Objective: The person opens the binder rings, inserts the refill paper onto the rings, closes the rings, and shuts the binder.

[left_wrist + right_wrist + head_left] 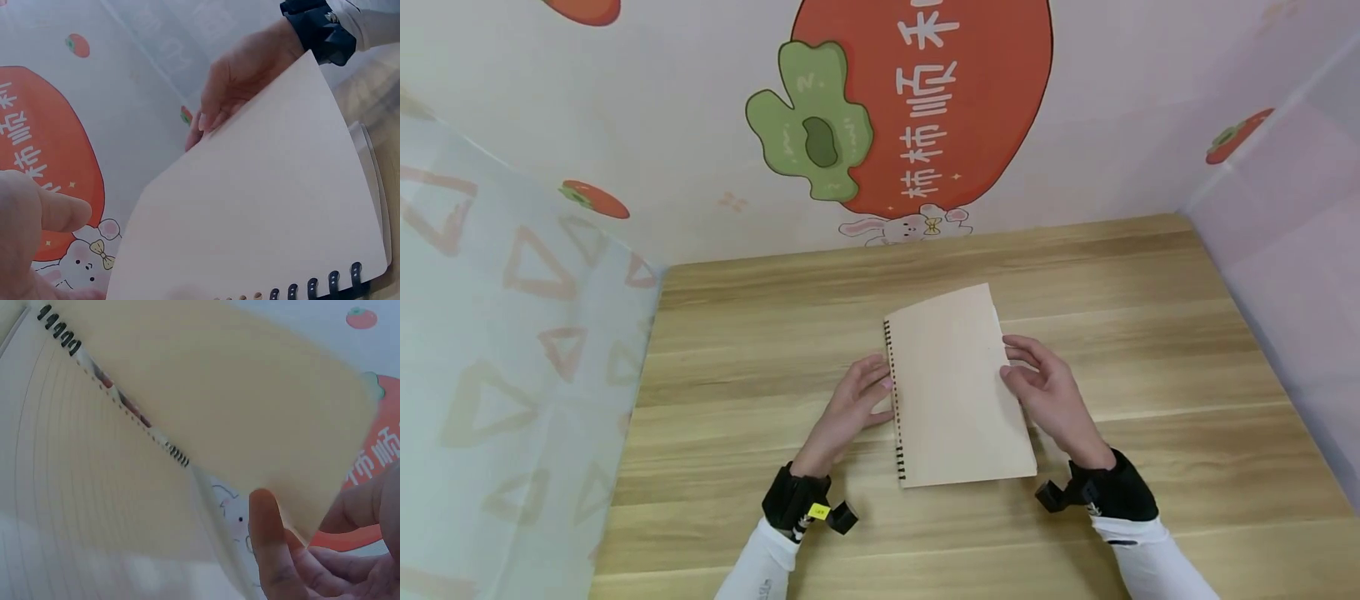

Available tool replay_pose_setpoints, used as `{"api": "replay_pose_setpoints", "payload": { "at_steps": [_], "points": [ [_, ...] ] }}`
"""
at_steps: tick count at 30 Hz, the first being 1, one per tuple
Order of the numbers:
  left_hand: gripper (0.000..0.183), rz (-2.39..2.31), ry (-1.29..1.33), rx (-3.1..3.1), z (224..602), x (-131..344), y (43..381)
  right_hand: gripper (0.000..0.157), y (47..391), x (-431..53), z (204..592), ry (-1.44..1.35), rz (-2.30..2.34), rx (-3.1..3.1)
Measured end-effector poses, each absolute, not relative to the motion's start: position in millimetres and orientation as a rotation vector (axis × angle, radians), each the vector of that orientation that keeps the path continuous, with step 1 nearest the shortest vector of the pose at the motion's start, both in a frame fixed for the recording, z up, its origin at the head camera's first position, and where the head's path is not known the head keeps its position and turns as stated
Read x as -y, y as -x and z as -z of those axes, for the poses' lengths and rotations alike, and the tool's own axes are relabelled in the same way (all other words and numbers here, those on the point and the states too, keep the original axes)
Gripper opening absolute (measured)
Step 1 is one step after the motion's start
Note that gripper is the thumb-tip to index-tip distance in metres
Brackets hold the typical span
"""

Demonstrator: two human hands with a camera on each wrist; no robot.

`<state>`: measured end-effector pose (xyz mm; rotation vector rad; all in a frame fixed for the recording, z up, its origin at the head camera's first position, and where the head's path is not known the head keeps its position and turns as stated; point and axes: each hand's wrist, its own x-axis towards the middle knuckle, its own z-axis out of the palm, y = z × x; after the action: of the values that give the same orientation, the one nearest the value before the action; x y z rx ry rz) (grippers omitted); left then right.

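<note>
A spiral-bound notebook (958, 400) with a plain tan cover stands out above the table in front of me, its black coil along the left side. My right hand (1051, 396) pinches the cover at its right edge and holds it raised. In the right wrist view the lifted cover (237, 387) is seen from within, thumb against it, with a lined page (44, 462) below. By the coil side is my left hand (850, 404), its fingers loosely extended and fingertips right at the binding. More page edges (374, 187) show under the cover in the left wrist view.
The wood-grain table (737, 350) extends around the notebook. A back wall (685, 100) printed with persimmons and white lettering rises behind it, and patterned side panels border the table left and right. Both wrists wear black camera bands.
</note>
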<state>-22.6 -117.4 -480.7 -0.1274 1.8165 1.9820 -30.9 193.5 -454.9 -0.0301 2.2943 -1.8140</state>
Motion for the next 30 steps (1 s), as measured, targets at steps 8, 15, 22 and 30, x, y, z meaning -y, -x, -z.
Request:
{"api": "replay_pose_setpoints", "payload": {
  "at_steps": [8,15,22,30],
  "points": [
    [0.065,-1.986,0.118,-1.819,483,115,24,0.055,37,-198,470,-0.078,1.705,-2.347],
    [0.059,-1.887,0.024,-1.959,489,108,18,0.061,37,-198,482,-0.155,1.705,-2.279],
    [0.06,-1.817,0.008,-2.056,488,105,12,0.064,34,-199,484,-0.163,1.709,-2.289],
    [0.06,-1.787,0.004,-2.11,486,106,11,0.065,33,-195,481,-0.164,1.698,-2.249]
  ]
}}
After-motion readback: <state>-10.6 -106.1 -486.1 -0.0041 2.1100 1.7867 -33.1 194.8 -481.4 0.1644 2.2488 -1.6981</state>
